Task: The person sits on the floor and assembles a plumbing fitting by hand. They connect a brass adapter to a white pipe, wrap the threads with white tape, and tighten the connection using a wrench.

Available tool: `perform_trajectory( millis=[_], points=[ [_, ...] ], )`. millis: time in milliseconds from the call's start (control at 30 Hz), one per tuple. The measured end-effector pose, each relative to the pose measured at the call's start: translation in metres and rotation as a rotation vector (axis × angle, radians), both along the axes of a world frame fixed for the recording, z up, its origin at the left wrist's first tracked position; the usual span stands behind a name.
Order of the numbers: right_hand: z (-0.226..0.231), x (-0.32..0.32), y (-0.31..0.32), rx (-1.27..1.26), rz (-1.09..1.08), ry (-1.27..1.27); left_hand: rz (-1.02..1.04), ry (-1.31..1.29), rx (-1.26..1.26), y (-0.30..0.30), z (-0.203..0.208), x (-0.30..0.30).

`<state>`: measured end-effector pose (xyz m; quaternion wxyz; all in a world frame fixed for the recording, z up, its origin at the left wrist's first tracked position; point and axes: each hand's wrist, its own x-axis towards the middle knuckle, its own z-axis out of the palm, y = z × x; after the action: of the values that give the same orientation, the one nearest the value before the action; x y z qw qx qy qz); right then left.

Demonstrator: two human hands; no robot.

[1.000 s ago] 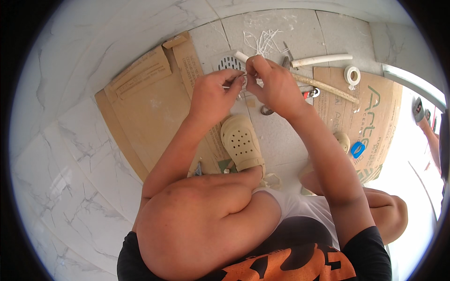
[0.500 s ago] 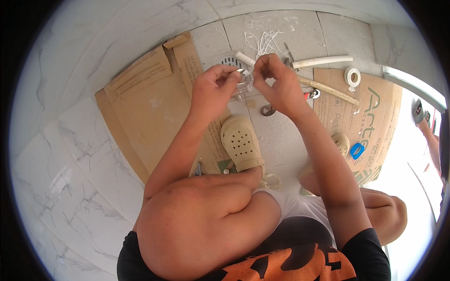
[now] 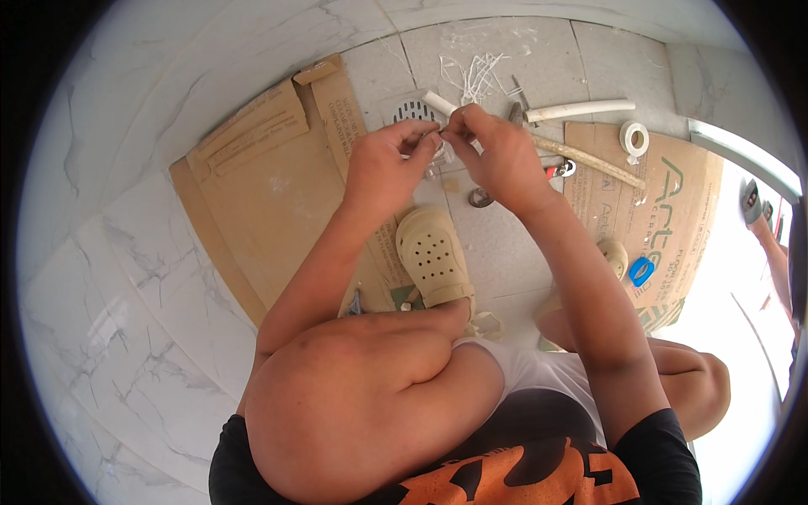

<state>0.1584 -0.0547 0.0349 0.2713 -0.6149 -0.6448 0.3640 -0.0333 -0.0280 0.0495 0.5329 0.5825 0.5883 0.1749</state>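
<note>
My left hand (image 3: 383, 164) and my right hand (image 3: 505, 160) meet at the fingertips above the tiled floor, both pinched closed. A small shiny metal piece is in the left fingers, now almost wholly covered by them. What the right thumb and forefinger pinch is too small to tell. Some clear plastic (image 3: 448, 154) shows just below the fingertips. Beyond the left hand lies a slotted drain grate (image 3: 412, 110). Close to the right wrist are a round metal piece (image 3: 480, 198) and a red-and-silver tool (image 3: 562, 169).
Flattened cardboard (image 3: 261, 185) covers the floor at left, with another sheet (image 3: 686, 210) at right. A hammer (image 3: 589, 160), a white pipe (image 3: 581, 109), a tape roll (image 3: 634, 139), white strings (image 3: 478, 77) and a blue ring (image 3: 641, 271) lie about. Another person's arm (image 3: 773, 252) shows far right.
My right hand has moved left and slightly down, so its fingertips now meet the left ones. The metal piece, visible before, is mostly hidden.
</note>
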Motion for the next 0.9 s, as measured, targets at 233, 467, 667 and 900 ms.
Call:
perform_trajectory(
  millis=[233,467,667,900],
  points=[
    [-0.002,-0.002,-0.005,0.043,0.003,-0.049,-0.044,0.005,0.054,0.000,0.000,0.000],
    [0.005,0.004,-0.012,-0.097,-0.073,0.218,0.135,-0.198,-0.238,0.006,-0.004,-0.002],
    [0.005,0.010,-0.016,-0.195,-0.132,0.301,0.297,-0.373,-0.379,0.010,-0.011,-0.010],
    [0.005,0.009,-0.027,-0.200,0.019,0.331,0.442,-0.510,-0.388,0.011,-0.025,-0.017]
  ],
)
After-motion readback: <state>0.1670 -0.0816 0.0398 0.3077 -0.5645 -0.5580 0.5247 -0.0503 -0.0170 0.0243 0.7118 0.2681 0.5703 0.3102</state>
